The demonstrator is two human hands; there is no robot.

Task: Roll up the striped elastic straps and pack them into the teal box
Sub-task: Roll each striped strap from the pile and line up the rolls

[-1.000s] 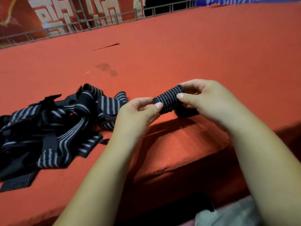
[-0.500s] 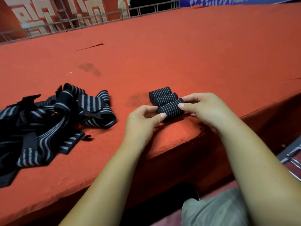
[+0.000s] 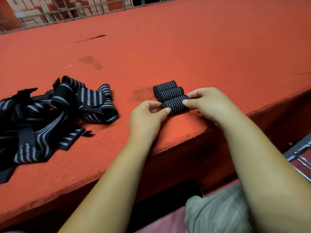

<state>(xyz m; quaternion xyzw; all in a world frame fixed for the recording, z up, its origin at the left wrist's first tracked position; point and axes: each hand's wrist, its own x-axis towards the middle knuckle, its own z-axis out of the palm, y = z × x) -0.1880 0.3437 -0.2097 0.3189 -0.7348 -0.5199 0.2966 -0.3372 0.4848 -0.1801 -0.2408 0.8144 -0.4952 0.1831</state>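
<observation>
Three rolled black straps with grey stripes lie side by side on the red carpeted ledge (image 3: 185,52). The nearest roll (image 3: 175,105) is pinched at its left end by my left hand (image 3: 146,118) and at its right end by my right hand (image 3: 210,105). It touches the middle roll (image 3: 170,93), with the far roll (image 3: 165,85) behind that. A tangled heap of unrolled striped straps (image 3: 50,115) lies to the left. No teal box is in view.
The ledge's front edge (image 3: 168,148) drops off just below my hands. A metal railing (image 3: 70,10) runs along the back. A chrome frame (image 3: 299,155) shows at the lower right, and my grey-clad knee (image 3: 215,211) sits under my right forearm.
A second ago the roll was held up in the air in both hands. It has come down onto the ledge beside two other rolls, and both hands still grip its ends.
</observation>
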